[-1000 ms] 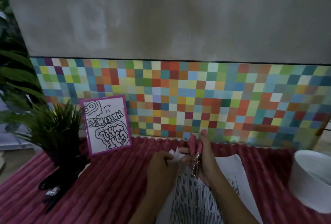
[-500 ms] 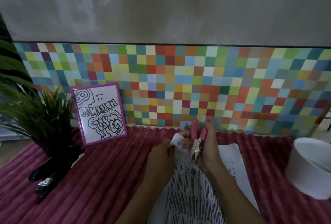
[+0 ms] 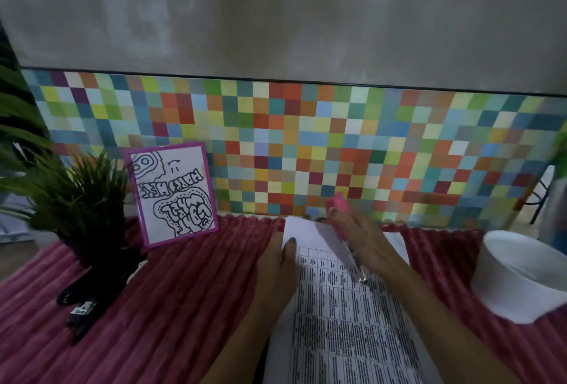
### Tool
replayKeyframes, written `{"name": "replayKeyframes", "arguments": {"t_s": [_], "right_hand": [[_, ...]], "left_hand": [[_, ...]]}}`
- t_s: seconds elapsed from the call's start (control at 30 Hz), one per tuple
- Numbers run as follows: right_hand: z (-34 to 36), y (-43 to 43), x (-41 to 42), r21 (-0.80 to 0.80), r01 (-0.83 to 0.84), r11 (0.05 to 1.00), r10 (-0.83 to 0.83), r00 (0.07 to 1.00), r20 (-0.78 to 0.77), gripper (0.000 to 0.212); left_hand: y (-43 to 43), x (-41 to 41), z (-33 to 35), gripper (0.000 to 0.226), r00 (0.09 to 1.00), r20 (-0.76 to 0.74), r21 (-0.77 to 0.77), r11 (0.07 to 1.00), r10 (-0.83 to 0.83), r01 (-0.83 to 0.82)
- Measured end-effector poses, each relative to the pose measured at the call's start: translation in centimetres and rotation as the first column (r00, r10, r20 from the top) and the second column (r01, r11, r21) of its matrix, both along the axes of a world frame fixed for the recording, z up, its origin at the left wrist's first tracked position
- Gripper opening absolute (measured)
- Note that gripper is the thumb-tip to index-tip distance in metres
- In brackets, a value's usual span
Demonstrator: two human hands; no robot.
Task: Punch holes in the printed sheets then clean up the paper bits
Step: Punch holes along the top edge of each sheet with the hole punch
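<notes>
On the worktop [image 3: 184, 291], the left hand [image 3: 276, 264] pinches the sheet [image 3: 337, 322] steady — the right hand [image 3: 365, 239] clamps its fingers [image 3: 357, 225] round the punch [image 3: 339, 204], likely aiming a hole.

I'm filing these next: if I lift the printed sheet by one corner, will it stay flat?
Probably not: the printed sheet looks thin, and its far end bends up where the left hand pinches it. Pushed across the ribbed cloth, it would likely buckle rather than slide.
</notes>
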State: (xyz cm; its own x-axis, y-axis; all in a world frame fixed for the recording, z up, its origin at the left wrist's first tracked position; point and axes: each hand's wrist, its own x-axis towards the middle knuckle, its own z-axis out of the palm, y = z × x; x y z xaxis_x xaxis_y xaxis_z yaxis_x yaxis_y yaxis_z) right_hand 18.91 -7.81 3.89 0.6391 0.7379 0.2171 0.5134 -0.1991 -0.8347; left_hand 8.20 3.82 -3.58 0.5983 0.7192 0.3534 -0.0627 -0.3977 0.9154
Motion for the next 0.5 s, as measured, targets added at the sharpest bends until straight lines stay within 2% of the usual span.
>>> {"name": "replayKeyframes", "arguments": {"t_s": [0.07,0.2,0.33,0.4,0.5], "right_hand": [[-0.4,-0.3,0.3,0.048,0.01,0.999,-0.01,1.0,0.004,0.03],[-0.7,0.5,-0.2,0.056,-0.086,0.995,0.081,0.993,0.085,0.03],[-0.8,0.3,-0.7,0.048,-0.135,0.99,0.124,0.975,0.183,0.053],[-1.1,-0.8,-0.1,0.051,-0.086,0.995,0.075,0.979,0.19,0.051],[-1.3,-3.0,1.9,0.048,0.117,0.992,-0.123,0.982,0.142,0.047]], "left_hand": [[0.0,0.1,0.1,0.031,1.0,-0.029,-0.026,1.0,0.007,-0.008],[0.0,0.3,0.0,0.026,0.999,-0.044,-0.057,0.998,0.021,-0.024],[0.0,0.3,0.0,0.022,0.999,-0.041,-0.041,0.999,0.019,-0.021],[-0.2,0.2,0.3,0.014,0.999,-0.043,-0.021,1.0,0.02,-0.021],[-0.1,0.1,0.2,0.016,1.0,-0.009,-0.055,0.998,-0.002,0.002]]}}
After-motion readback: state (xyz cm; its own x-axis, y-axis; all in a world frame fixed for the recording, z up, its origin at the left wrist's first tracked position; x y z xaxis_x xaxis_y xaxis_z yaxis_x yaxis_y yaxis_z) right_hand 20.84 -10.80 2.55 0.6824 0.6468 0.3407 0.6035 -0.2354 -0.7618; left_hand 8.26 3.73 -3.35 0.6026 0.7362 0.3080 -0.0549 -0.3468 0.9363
